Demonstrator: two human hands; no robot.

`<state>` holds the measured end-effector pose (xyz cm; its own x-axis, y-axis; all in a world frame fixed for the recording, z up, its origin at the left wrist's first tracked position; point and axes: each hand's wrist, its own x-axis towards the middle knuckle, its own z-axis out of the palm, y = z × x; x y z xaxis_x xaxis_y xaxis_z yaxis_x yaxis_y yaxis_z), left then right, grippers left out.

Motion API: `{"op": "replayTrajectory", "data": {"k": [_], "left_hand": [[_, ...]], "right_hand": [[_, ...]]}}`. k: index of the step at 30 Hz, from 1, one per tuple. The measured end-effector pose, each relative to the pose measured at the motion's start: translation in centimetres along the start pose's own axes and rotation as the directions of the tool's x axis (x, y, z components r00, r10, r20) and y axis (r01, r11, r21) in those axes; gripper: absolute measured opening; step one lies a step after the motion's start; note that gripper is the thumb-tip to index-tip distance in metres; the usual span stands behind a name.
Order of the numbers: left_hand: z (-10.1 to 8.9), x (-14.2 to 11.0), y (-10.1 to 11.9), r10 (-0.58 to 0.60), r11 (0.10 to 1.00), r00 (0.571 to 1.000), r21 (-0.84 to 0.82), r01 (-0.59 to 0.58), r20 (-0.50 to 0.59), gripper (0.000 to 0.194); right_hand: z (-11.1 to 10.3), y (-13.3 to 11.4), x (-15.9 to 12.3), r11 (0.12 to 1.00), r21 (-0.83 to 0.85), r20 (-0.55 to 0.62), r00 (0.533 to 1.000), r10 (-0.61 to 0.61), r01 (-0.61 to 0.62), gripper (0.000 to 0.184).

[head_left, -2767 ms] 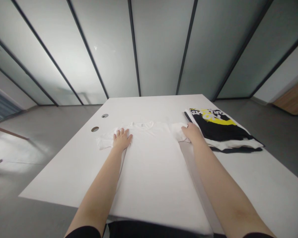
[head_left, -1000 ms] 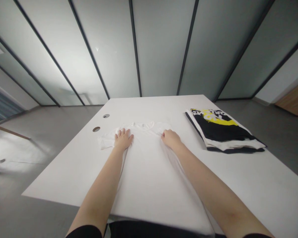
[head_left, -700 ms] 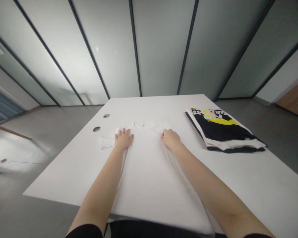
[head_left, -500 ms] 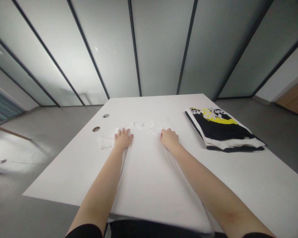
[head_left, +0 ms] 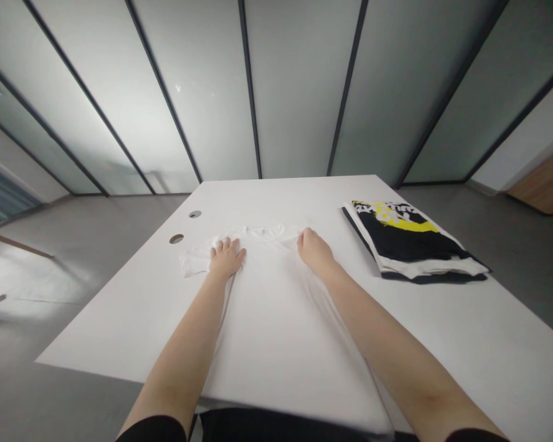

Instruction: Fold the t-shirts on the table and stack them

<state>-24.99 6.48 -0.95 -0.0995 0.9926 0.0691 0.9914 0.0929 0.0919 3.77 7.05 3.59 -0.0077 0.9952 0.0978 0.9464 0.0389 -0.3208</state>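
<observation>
A white T-shirt (head_left: 267, 307) lies spread on the white table, its neckline at the far end and its hem at the near edge. My left hand (head_left: 227, 256) rests flat on the shirt's left shoulder area, fingers spread, with the left sleeve reaching out beyond it. At the right shoulder, my right hand (head_left: 314, 247) is closed in a pinch on the shirt's fabric. The right sleeve is mostly hidden behind that hand.
On the right side of the table (head_left: 120, 319) lies a stack of folded shirts (head_left: 415, 236), the top one black with a yellow and white print. Two round holes pierce the tabletop at the left. Frosted glass panels (head_left: 295, 86) stand behind the table.
My right hand has shifted slightly away from me along the shirt's right shoulder, still pinching. My left hand stays flat in place. The view has shifted slightly.
</observation>
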Motion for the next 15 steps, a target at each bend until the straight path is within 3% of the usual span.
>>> {"op": "replayTrajectory", "data": {"k": [9, 15], "left_hand": [[-0.2, 0.0, 0.0, 0.021, 1.000, 1.000, 0.011, -0.021, 0.006, 0.061], [0.1, 0.0, 0.0, 0.000, 1.000, 1.000, 0.001, 0.000, 0.005, 0.061]], "right_hand": [[0.2, -0.9, -0.9, 0.992, 0.078, 0.118, 0.987, -0.105, 0.096, 0.029], [2.5, 0.9, -0.3, 0.983, 0.039, -0.068, 0.982, -0.176, 0.179, 0.038]]}}
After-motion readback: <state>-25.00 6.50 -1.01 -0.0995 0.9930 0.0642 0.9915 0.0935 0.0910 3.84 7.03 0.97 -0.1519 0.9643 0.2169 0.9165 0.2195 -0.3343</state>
